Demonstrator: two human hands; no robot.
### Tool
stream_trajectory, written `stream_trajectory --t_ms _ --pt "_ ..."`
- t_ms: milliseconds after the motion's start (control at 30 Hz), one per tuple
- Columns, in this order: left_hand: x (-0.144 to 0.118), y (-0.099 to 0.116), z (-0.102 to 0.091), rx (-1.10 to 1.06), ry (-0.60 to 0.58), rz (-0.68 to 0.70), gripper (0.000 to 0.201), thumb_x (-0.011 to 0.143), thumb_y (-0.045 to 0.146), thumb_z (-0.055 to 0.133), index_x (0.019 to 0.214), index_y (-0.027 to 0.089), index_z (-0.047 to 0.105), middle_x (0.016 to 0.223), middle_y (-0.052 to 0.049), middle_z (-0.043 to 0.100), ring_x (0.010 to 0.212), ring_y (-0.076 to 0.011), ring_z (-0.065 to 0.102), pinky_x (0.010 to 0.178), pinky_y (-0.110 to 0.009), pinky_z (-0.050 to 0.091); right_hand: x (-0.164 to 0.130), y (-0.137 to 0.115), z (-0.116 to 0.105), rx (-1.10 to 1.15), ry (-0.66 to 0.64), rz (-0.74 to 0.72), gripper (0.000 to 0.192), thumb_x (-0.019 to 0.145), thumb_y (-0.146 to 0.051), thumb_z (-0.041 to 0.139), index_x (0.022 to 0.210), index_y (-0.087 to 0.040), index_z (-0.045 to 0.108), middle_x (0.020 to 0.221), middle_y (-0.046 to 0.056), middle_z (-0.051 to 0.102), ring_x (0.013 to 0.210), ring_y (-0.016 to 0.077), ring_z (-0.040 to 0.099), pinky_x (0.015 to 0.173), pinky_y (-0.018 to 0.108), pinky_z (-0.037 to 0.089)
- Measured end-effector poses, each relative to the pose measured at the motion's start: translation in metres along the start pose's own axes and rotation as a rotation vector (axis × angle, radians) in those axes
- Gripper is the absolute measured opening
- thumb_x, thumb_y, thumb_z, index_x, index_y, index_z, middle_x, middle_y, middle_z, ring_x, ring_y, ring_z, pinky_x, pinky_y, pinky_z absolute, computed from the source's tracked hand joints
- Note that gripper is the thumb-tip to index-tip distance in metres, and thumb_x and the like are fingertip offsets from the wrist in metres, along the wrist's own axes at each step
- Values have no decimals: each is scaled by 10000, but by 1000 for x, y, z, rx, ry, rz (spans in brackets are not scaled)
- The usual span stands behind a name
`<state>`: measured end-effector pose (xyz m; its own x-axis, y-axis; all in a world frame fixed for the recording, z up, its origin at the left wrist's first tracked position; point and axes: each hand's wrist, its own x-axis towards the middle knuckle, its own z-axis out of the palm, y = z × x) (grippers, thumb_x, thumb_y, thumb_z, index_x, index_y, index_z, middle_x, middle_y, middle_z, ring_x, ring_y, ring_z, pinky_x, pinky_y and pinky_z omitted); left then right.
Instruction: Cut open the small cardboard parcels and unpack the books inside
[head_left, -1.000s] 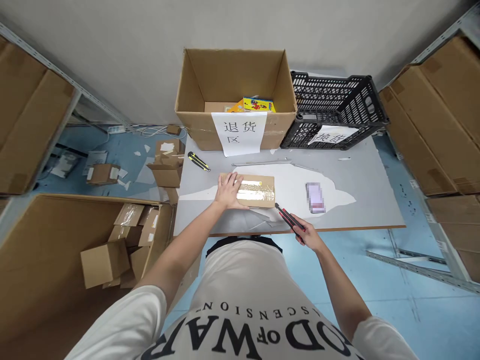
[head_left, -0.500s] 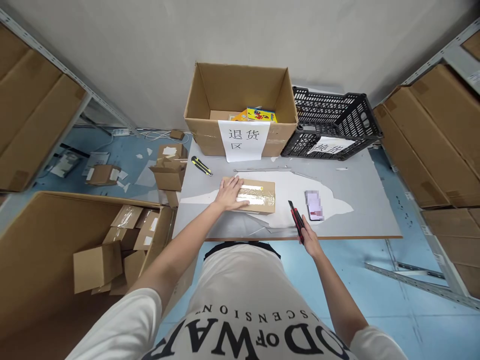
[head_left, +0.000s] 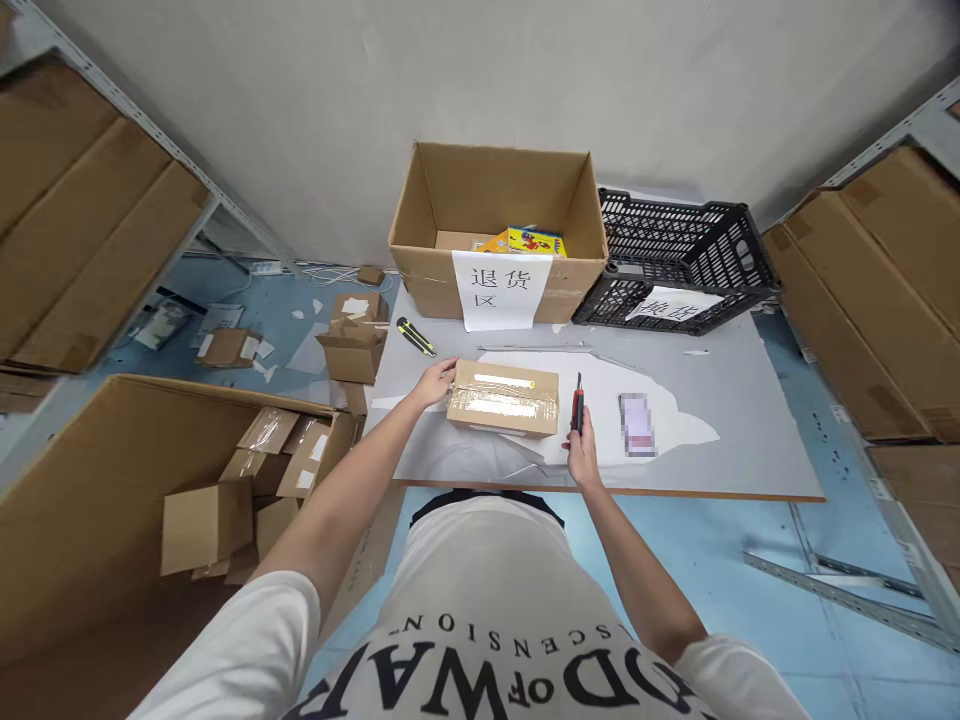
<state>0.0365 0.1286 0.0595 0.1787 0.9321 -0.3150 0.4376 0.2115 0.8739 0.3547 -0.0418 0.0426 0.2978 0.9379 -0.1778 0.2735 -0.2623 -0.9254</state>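
Observation:
A small brown cardboard box (head_left: 504,398) with shiny clear tape along its top lies on the table. My left hand (head_left: 436,383) grips its left end, fingers at the far left corner and partly hidden. To the right of the box, my right hand (head_left: 582,452) is closed around a red and black utility knife (head_left: 577,405), its tip pointing away from me and apart from the box. A phone (head_left: 637,425) with a blurred screen lies right of that hand. Another utility knife, yellow-green and black (head_left: 415,337), rests at the table's left side.
At the back stand a large open carton (head_left: 420,285) with a paper sign and colourful packs inside, and a black plastic crate (head_left: 686,265). A big carton (head_left: 112,440) of small boxes stands at left. Torn white sheeting (head_left: 675,428) covers part of the grey table (head_left: 750,450).
My left hand has slid off the box's top to its left end. My right hand has moved left with the utility knife, now more upright in view. The view has shifted slightly.

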Motion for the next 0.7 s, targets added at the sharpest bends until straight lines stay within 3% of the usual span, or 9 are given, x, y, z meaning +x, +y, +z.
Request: stream_trajectory --t_ms 100,267,500,700 --pt "3 -2 1 -193 -58 -81 537 829 356 547 1342 238 436 1309 -90 519 972 -200 585 686 -286 533 0 -12 15 155 19 65 677 840 -438 361 1457 -343 99 1341 47 397 964 180 511 722 340 541" --pt "7 -1 1 -301 -88 -133 490 803 316 591 1279 239 502 1210 -98 583 889 -184 602 687 -300 521 -1 -23 27 311 -4 102 690 840 -482 387 1456 -343 110 1461 21 283 1047 196 506 736 340 554" --pt "-8 7 -2 -398 -66 -157 444 758 289 635 1189 224 550 1186 -93 576 865 -169 604 685 -291 513 10 -30 24 418 13 126 730 813 -452 424 1459 -325 108 1417 38 365 1038 184 541 799 370 543" --pt "-37 16 -12 -507 -41 -193 394 685 290 715 1060 249 602 1202 -58 558 862 -148 620 770 -333 518 48 -44 7 445 -6 105 719 789 -421 445 1443 -363 151 1250 11 516 963 151 563 772 362 556"
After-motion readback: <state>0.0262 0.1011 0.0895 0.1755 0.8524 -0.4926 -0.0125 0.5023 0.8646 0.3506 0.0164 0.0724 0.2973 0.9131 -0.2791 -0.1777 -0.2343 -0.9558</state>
